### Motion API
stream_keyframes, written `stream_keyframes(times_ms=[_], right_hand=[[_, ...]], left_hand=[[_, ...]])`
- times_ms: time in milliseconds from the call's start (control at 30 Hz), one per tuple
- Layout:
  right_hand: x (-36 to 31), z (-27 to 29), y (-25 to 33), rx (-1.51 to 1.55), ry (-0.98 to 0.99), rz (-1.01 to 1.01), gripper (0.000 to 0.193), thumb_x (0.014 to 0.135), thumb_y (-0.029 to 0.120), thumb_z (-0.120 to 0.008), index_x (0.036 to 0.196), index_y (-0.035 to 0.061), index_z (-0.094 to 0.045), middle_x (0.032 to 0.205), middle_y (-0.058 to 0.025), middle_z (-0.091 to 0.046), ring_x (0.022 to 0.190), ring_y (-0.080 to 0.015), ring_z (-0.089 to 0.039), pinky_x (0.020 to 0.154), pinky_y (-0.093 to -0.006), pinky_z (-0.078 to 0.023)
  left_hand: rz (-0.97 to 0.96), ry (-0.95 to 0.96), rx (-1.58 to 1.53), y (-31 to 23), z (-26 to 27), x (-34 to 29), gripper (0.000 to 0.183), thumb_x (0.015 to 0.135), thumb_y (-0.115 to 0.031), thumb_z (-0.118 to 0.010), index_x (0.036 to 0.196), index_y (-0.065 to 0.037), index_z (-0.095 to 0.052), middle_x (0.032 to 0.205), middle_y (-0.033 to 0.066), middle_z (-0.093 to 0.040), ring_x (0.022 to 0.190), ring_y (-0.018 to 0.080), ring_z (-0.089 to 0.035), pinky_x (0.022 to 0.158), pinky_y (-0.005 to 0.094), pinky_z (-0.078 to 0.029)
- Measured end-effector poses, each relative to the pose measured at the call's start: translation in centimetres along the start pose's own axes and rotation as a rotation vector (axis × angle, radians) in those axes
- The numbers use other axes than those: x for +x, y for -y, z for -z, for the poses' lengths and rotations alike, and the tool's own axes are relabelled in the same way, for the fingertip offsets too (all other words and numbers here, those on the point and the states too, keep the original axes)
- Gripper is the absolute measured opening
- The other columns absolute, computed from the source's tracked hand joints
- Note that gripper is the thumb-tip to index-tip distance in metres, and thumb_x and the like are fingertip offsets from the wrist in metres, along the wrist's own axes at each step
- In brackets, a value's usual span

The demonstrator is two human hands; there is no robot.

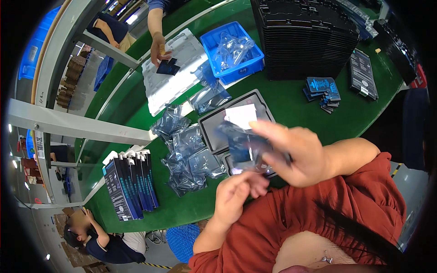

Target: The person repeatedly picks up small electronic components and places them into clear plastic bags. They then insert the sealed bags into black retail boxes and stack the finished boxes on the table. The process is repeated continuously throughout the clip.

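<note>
My right hand point(296, 152) is closed on a shiny dark antistatic bag point(243, 148), smeared by motion, above a grey-rimmed black tray point(211, 132). A white card or paper point(242, 114) shows just beyond the bag, over the tray. My left hand point(234, 195) hovers near the bag's lower edge with loosely curled fingers, apart from the thumb and with nothing visible in them. Whether it touches the bag I cannot tell. Left of the tray lies a heap of silvery antistatic bags point(189, 159). Part of a second tray is hidden behind my right hand's bag.
Dark printed boxes point(129, 186) lean in a row at left. A blue bin point(234, 52) holds clear bags. Tall black stacked trays point(305, 41), small blue cards point(322, 91) and a flat box point(363, 75) stand right. Across the green table, a co-worker's hand point(159, 50) holds a dark piece.
</note>
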State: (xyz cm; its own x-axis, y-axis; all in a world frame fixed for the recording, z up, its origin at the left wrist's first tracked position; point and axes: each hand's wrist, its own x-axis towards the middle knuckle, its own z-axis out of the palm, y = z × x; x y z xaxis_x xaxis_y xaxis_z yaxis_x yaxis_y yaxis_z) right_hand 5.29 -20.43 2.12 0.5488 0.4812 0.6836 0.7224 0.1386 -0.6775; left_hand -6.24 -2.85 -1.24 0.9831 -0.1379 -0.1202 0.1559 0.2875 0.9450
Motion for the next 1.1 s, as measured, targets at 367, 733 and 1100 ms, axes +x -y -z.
stream_keyframes(times_ms=[367, 733, 1100], right_hand=[[-3.1, -2.7, -1.8, 0.010, 0.338, 0.409, 0.072, 0.073, 0.014, -0.068, 0.138, -0.0021, -0.043, 0.072, -0.0059, -0.054, 0.058, -0.0196, -0.054, 0.053, -0.0320, -0.047], [-0.8, -1.1, -7.4, -0.877, 0.725, 0.144, 0.047, 0.088, 0.017, -0.048, 0.135, 0.0105, -0.047, 0.139, -0.0188, -0.044, 0.128, -0.0365, -0.043, 0.108, -0.0527, -0.029], [0.9, -1.1, -10.1, -0.882, 0.674, 0.118, 0.047, 0.090, 0.014, -0.045, 0.137, 0.0099, -0.047, 0.139, -0.0173, -0.045, 0.129, -0.0350, -0.042, 0.108, -0.0497, -0.030]], left_hand=[[-0.373, -0.426, -0.404, -1.1, 1.6, 1.5, 0.029, 0.098, -0.018, -0.052, 0.122, -0.002, -0.050, 0.118, 0.0116, -0.059, 0.103, 0.0254, -0.060, 0.092, 0.0437, -0.048], [0.060, -0.261, 0.114, -0.9, 6.0, 2.9, 0.022, 0.096, -0.016, -0.055, 0.107, 0.002, -0.059, 0.096, 0.0023, -0.062, 0.086, 0.0088, -0.055, 0.082, 0.0229, -0.042], [-0.036, -0.339, 0.284, -0.6, 6.4, 5.8, 0.020, 0.097, -0.014, -0.053, 0.109, 0.001, -0.058, 0.103, 0.0025, -0.061, 0.094, 0.0094, -0.052, 0.089, 0.0252, -0.039]])
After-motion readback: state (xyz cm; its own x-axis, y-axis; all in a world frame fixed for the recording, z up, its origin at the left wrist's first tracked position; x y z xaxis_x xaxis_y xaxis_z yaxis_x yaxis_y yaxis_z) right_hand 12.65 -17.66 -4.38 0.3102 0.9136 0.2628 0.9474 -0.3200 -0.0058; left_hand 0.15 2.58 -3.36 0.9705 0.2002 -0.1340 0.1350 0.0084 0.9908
